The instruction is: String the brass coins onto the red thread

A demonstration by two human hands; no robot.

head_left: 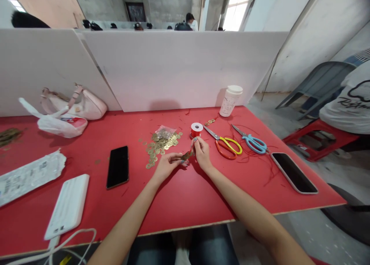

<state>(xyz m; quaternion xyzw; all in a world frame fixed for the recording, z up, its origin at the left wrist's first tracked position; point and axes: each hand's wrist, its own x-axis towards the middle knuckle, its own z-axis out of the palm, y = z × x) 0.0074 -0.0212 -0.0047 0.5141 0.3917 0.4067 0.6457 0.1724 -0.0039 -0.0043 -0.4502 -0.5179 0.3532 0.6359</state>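
My left hand (167, 164) and my right hand (202, 152) meet over the red table (179, 203), fingers pinched together. Between them sits a small bunch of brass coins (186, 156) tied on red thread; my left fingers hold the bunch and my right fingertips pinch the thread just above it. A pile of loose brass coins (160, 143) with a small clear bag lies just behind my left hand. A spool of red thread (197, 129) stands right behind my right hand.
Red-and-yellow scissors (227, 144) and blue scissors (253, 141) lie to the right, with red thread scraps and a phone (293, 172). A black phone (118, 166), white power bank (69, 205), plastic bag (62, 124), pink handbag (86, 103) sit left. A white cup (230, 100) stands by the partition. A person sits at right.
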